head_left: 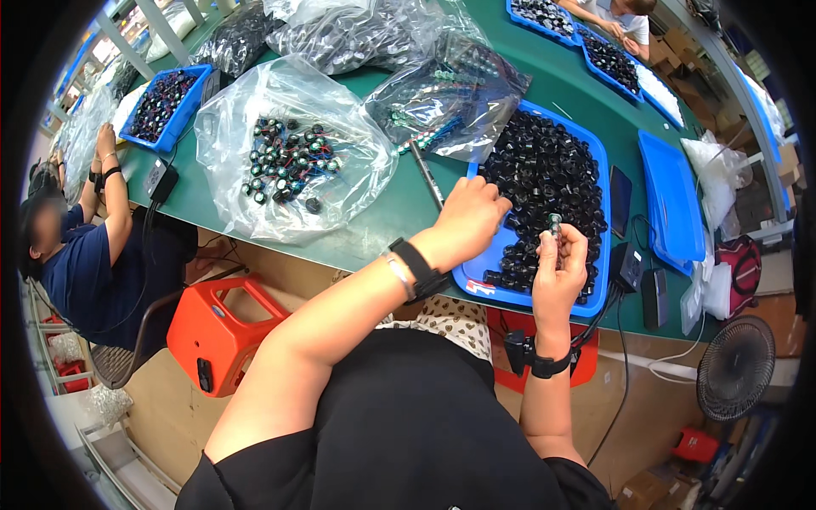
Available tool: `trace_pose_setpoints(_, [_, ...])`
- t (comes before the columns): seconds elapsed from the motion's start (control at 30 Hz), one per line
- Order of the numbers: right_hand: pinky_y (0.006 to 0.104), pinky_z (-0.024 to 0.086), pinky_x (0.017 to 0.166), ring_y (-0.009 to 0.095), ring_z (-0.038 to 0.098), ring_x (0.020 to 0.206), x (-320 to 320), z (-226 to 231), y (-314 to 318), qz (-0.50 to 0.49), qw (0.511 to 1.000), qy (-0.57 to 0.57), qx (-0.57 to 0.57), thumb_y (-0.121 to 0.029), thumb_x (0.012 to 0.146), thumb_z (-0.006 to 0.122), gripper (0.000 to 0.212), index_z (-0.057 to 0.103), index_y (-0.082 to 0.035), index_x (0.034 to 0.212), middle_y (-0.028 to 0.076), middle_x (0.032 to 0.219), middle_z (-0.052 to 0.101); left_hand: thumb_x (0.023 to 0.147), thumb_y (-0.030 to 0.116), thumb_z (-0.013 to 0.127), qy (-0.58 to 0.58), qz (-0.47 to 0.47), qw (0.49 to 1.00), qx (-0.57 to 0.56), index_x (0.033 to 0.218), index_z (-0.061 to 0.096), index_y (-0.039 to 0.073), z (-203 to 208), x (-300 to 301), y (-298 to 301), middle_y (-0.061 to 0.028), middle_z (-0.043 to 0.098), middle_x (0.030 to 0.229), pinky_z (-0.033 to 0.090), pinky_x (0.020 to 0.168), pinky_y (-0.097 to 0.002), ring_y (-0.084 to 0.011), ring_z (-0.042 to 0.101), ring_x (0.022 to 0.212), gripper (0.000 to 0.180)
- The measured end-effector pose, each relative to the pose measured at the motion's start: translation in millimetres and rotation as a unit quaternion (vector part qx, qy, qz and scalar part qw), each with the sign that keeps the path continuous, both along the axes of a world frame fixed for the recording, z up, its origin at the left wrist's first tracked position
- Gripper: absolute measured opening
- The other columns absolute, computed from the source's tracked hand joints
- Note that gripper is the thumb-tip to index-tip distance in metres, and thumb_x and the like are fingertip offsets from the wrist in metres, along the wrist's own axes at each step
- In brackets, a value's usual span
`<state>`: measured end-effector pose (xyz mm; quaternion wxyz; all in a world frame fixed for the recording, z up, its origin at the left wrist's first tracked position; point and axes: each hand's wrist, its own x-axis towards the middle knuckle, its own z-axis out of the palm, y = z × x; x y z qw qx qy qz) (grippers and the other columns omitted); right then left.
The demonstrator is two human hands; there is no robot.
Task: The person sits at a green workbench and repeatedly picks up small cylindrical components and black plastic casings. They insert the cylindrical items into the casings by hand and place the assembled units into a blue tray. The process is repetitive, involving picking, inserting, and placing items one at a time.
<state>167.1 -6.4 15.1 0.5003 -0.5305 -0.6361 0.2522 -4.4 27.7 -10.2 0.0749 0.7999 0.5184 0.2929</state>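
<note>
Presumably light and stiff, the small green-topped part (555, 219), pinched by the right hand (559, 268), suits gripping by its sides; the left hand's (467, 218) finger closure is indiscernible.

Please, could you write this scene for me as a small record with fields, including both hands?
Left hand: over the left edge of the blue tray; whether it holds anything is unclear
Right hand: pinching a small green-topped part
Tray contents: many small black parts
Left of tray: clear bag with wired parts
Surface: green table
Floor: red stool
</note>
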Motion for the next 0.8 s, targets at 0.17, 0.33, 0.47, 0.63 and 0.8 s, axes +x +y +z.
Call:
trace_pose_setpoints(0.17, [0.0241,0.046,0.066,0.008,0.054,0.073,4,-2,-7,0.016,0.999,0.031,-0.008,-0.014,0.093,0.062,0.019,0.055,0.000,0.105,0.003,0.085,0.061,0.074,0.008,0.064,0.077,0.008,0.997,0.009,0.090,0.063,0.006,-8,9,8,-0.0085,0.061,0.088,0.040,0.080,-0.0389,-0.0281,0.054,0.090,0.016])
trace_pose_setpoints(0.33, [0.0185,0.041,0.065,0.005,0.048,0.071,6,8,-11,0.087,0.985,0.110,-0.100,-0.012,0.098,0.051,0.017,0.053,-0.001,0.111,0.002,0.087,0.060,0.077,0.001,0.064,-0.196,-0.028,0.975,-0.097,0.100,0.057,0.000,4,-6,-13,-0.0108,0.063,0.097,0.050,0.077,-0.0403,-0.0295,0.063,0.085,0.024])
trace_pose_setpoints(0.47, [0.0211,0.043,0.063,0.006,0.052,0.070,1,10,-11,0.136,0.981,0.082,-0.110,-0.009,0.093,0.059,0.013,0.062,0.000,0.103,0.002,0.083,0.061,0.087,0.006,0.067,-0.441,-0.013,0.846,-0.300,0.115,0.058,-0.001,14,-15,-38,-0.0031,0.062,0.098,0.050,0.083,-0.0254,-0.0081,0.058,0.092,0.030])
trace_pose_setpoints(0.63, [0.0227,0.044,0.065,0.010,0.054,0.070,-4,15,-10,0.191,0.977,-0.002,-0.094,-0.006,0.089,0.063,0.013,0.067,0.001,0.100,0.004,0.082,0.061,0.087,0.003,0.066,-0.532,-0.023,0.749,-0.394,0.121,0.059,-0.002,25,-28,-59,-0.0057,0.064,0.104,0.049,0.087,-0.0254,-0.0099,0.060,0.094,0.035])
trace_pose_setpoints(0.8, [0.0223,0.044,0.064,0.009,0.054,0.070,-8,10,-12,0.206,0.972,-0.025,-0.109,-0.007,0.090,0.064,0.014,0.067,0.001,0.100,0.003,0.081,0.062,0.087,0.005,0.066,-0.572,-0.020,0.713,-0.404,0.124,0.058,-0.002,27,-30,-72,-0.0077,0.065,0.105,0.050,0.087,-0.0258,-0.0111,0.060,0.095,0.038])
